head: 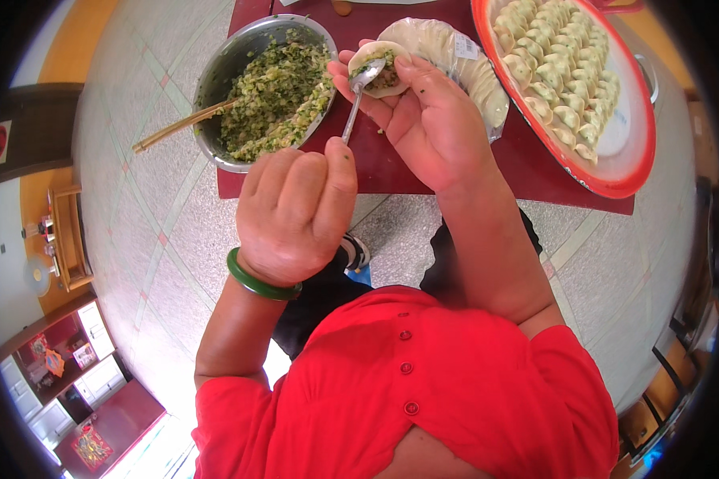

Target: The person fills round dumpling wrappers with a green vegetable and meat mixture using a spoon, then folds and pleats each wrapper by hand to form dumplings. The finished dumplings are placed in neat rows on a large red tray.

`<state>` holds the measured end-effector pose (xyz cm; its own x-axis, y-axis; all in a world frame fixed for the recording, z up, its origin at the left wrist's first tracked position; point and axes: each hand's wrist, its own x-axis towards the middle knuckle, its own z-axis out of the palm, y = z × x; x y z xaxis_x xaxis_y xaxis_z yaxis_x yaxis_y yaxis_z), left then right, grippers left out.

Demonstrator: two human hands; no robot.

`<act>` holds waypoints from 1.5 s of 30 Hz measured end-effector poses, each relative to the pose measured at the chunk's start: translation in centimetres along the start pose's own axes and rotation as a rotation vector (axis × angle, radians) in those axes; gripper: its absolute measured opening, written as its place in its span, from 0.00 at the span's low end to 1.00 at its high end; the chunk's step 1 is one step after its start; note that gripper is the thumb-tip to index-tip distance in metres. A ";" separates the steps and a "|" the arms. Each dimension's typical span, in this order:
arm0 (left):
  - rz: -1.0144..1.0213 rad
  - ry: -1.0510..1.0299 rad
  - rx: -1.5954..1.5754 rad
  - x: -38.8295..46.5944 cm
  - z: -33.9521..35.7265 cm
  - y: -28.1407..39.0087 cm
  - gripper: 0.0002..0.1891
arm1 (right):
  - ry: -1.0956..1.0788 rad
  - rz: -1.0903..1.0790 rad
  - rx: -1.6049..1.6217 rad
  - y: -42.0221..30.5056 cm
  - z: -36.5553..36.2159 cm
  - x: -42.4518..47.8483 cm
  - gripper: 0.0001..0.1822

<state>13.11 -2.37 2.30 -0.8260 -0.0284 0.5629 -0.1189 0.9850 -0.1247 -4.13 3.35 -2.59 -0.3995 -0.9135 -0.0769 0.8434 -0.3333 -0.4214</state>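
My left hand (293,209), with a green bangle (263,284) at its wrist, grips the handle of a metal spoon (353,111). The bowl of the spoon rests on chopped green filling (388,76) in a round dough wrapper (389,52). My right hand (431,114), palm up, holds this wrapper, fingers beneath and thumb on its rim. Left of the wrapper stands a steel basin (218,160) of chopped filling, a pair of chopsticks (183,126) leaning out over its rim. Behind my right hand lies a stack of dough wrappers (482,90) in a clear plastic bag.
A red-rimmed enamel tray (620,158) with rows of folded dumplings (566,72) overhangs the right side of the dark red table (551,182). A white sheet (389,1) lies at the far edge. Terrazzo floor (156,197) surrounds the table.
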 end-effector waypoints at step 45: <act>-0.261 0.066 -0.085 -7.7 -6.7 -6.8 0.22 | 0.149 0.115 -0.503 5.2 8.9 3.8 0.18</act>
<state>23.97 -7.71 4.27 -0.7356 -0.2750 0.6191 -0.2739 0.9566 0.0995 1.94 -3.97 2.92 -0.3922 -0.8823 -0.2602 0.6229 -0.0466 -0.7809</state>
